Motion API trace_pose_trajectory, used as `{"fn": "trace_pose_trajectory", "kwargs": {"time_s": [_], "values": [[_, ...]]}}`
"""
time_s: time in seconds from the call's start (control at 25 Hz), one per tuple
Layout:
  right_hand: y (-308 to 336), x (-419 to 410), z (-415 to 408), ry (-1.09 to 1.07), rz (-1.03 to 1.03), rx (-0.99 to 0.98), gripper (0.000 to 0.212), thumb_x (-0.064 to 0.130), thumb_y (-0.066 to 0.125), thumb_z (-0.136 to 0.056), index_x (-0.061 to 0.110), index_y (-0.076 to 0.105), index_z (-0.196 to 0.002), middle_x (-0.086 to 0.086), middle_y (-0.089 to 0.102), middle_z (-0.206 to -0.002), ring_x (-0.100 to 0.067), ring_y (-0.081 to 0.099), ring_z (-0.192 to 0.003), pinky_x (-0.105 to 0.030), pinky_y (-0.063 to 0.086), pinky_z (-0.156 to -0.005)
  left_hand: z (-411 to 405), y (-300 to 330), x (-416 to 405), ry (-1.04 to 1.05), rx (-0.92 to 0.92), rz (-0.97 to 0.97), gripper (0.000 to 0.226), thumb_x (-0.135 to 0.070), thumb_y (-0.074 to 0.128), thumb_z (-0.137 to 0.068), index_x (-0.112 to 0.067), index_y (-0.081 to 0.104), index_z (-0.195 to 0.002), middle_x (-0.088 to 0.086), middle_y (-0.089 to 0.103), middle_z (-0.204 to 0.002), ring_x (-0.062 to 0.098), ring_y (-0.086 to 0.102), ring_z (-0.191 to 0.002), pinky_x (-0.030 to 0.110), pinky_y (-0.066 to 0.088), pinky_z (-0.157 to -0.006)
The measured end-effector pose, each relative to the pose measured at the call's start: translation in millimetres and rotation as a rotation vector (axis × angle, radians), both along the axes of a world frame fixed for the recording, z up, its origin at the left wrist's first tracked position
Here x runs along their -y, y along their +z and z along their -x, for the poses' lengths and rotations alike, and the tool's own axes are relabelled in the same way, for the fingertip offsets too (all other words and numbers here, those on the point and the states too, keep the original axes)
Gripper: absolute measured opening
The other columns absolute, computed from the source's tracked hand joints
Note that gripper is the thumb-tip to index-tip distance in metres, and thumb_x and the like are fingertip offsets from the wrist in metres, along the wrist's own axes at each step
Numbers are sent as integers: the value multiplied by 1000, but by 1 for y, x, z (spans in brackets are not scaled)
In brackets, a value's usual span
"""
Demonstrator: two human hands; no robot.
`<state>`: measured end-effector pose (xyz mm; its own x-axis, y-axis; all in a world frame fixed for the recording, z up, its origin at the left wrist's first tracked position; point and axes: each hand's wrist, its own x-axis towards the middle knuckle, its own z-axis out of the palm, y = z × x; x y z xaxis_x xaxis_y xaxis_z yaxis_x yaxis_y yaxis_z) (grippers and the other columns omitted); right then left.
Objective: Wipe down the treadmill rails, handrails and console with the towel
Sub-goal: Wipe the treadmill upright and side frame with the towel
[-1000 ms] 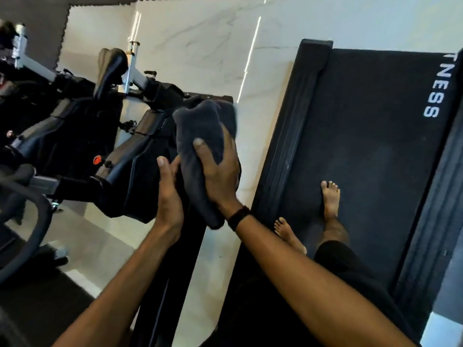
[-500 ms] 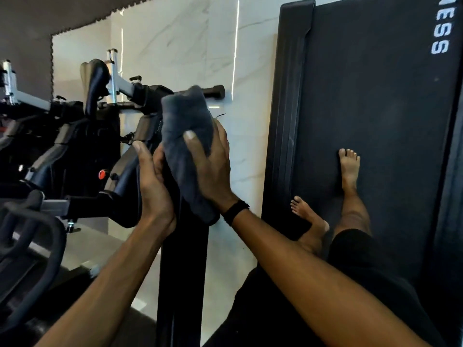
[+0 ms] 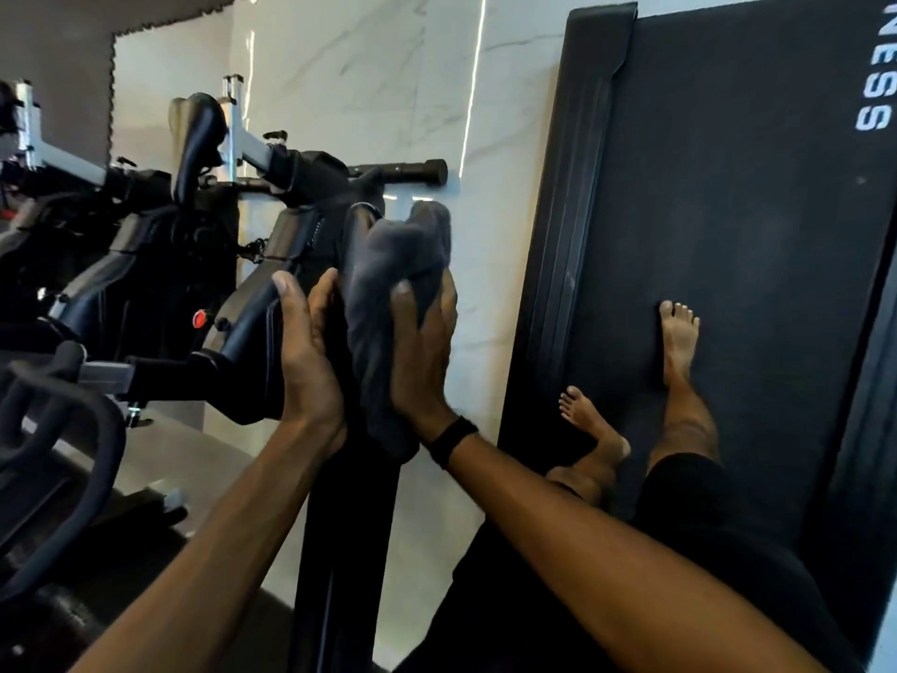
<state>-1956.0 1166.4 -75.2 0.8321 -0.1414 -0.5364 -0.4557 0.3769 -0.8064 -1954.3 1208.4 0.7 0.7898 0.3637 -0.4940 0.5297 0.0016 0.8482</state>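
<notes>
At centre frame a dark grey towel (image 3: 388, 303) is bunched over the black handrail (image 3: 347, 502), which runs from the lower middle of the frame up toward the centre. The right hand (image 3: 422, 352) is clenched on the towel, thumb pressed across the cloth; a black band (image 3: 449, 442) circles its wrist. The left hand (image 3: 303, 352) lies flat and released, fingers straight, against the handrail's left side, touching the towel's edge. On the right, two bare feet stand on the treadmill belt (image 3: 738, 235), beside the ridged side rail (image 3: 565, 255). White letters at the upper right edge read "NESS", the rest cut off. Exercise bikes (image 3: 160, 284) fill the left, over pale marble floor (image 3: 369, 89).
</notes>
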Motion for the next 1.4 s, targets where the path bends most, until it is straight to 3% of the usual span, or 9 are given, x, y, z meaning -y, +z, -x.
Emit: {"fn": "trace_pose_trajectory", "kwargs": {"time_s": [0.16,0.36,0.48,0.6,0.68,0.8,1.04,1.28,1.4], "values": [[-25,-3,29,92,-282,-334,65,59,39,-100,11,43,-143,-14,52,-141,-27,50,-129,-30,38,-100,1,2,3,-21,-31,-6,79,-68,23,-96,-12,45,-147,10,57,-142,25,55,-130,44,38,-115],[39,5,44,48,119,207,72,66,38,-92,39,17,-155,4,26,-163,-13,23,-150,-42,22,-122,2,3,6,54,55,-33,72,-54,15,-104,-1,44,-145,13,61,-133,22,60,-122,29,47,-106],[9,22,-30,120,136,330,59,59,47,-90,30,45,-142,-3,51,-146,-19,48,-135,-43,40,-110,1,5,12,12,62,-32,71,-54,17,-104,-1,49,-140,18,60,-134,29,56,-128,35,46,-108],[-28,35,-59,191,-173,39,22,42,45,-103,29,58,-90,-2,66,-95,-15,62,-88,-34,46,-81,3,1,8,-9,2,-90,74,-61,17,-100,-8,47,-143,7,61,-137,21,56,-129,34,42,-112],[-22,30,-31,217,-180,-94,30,46,40,-103,24,60,-99,-8,65,-104,-21,60,-94,-38,43,-87,3,1,9,-24,8,-132,74,-63,19,-99,-12,46,-144,1,62,-137,17,54,-131,30,43,-108],[26,24,9,192,111,211,71,56,44,-90,20,33,-150,-9,38,-155,-20,35,-144,-37,27,-119,3,-6,11,52,89,-163,55,-47,14,-107,-20,59,-121,-4,75,-106,-1,66,-106,15,48,-91],[8,48,-88,368,47,438,51,37,59,-83,19,60,-131,-2,66,-124,-18,63,-114,-49,51,-94,-1,-14,0,-4,84,-162,81,-77,29,-91,-17,54,-138,19,60,-133,40,52,-129,61,35,-111],[20,73,-99,745,655,1173,49,36,51,-92,9,63,-130,-12,60,-134,-35,49,-131,-58,31,-108,4,-8,7,347,310,-310,104,-89,34,-79,-12,40,-149,11,52,-144,28,50,-133,51,36,-114],[29,88,-115,997,735,1513,50,41,47,-97,8,62,-131,-11,62,-131,-34,52,-128,-59,27,-112,8,7,11,576,413,-422,102,-86,32,-82,-5,49,-140,10,55,-139,26,54,-128,44,40,-110]]}}
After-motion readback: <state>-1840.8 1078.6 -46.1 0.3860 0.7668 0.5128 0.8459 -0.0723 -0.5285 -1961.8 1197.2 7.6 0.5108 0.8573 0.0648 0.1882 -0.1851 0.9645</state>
